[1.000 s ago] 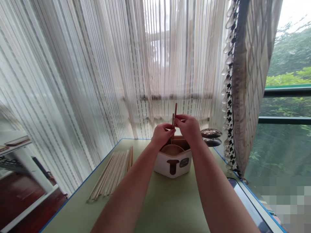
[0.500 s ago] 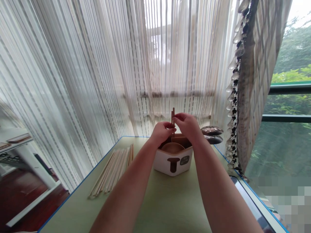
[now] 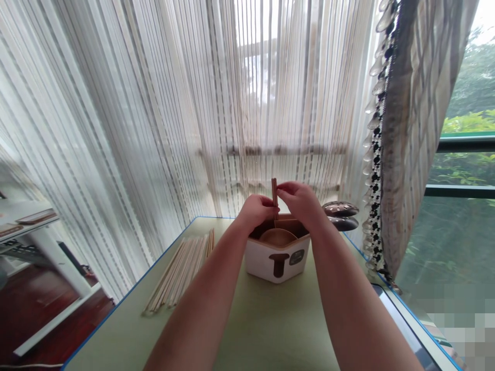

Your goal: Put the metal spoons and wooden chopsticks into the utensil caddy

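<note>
A pair of brown chopsticks stands upright over the back of a white utensil holder with a brown inside. Low on the chopsticks, my left hand pinches them with thumb and fingers. My right hand closes on them higher up, near their top ends. The lower ends are hidden behind the hand and the holder's divider. A rounded brown compartment shows at the holder's front. On the table to the left lies a row of light wooden chopsticks, several with darker ones at the right end.
Past my right wrist lie a slotted skimmer and a dark ladle-like head. A flat dark-screened device rests by the right edge of the pale green table. Sheer curtains hang behind.
The chopsticks have come down slightly, and their top ends, uneven before, now sit level and close together. Both hands keep their grip. The view has shifted a little.
</note>
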A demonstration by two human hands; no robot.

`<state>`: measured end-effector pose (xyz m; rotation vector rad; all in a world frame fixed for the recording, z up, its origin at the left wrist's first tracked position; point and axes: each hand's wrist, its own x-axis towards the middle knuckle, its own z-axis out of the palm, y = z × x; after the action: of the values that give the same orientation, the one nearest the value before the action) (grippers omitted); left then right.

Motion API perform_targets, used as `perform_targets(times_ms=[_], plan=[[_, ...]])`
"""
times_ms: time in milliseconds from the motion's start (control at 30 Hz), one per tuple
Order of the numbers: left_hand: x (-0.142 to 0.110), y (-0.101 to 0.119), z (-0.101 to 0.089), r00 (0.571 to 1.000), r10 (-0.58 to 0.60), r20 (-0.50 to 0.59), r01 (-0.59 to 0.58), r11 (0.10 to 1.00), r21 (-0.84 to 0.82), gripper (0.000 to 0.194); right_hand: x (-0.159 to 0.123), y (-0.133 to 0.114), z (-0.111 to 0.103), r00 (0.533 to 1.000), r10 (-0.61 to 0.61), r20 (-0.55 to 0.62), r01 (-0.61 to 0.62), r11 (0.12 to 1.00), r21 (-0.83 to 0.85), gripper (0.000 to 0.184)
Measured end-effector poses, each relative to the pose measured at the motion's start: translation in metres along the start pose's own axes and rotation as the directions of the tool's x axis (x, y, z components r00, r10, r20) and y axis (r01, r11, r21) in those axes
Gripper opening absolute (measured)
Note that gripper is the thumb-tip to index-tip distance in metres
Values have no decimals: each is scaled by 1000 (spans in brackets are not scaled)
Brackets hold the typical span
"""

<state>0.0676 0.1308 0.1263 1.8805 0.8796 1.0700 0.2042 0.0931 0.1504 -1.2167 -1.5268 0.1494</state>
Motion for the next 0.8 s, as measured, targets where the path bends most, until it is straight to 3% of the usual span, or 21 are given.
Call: perform_targets(times_ms=[167,333,433,567,700,800], plan=[[-1,0,-2,999,-34,41,33,999,42,20,0,-4,-2,997,67,-42,-68,998,-16,25],[-3,8,-10,999,-52,3,51,991,120,25,-2,-14,-5,998,47,-29,-47,999,12,25],[-9,19,-24,994,-44,-105,71,959,274,28,-5,-22,-10,999,42,-30,-42,999,23,26],[-30,42,-48,954,33,-299,139,833,536,31,-9,-34,-16,996,30,-85,-24,998,66,30],[-55,51,-66,926,92,-366,108,865,491,40,-14,-46,-8,990,-28,-138,51,984,171,28],[-70,31,-78,831,176,-528,109,879,464,39,-21,-58,14,991,-114,-68,128,959,254,25]])
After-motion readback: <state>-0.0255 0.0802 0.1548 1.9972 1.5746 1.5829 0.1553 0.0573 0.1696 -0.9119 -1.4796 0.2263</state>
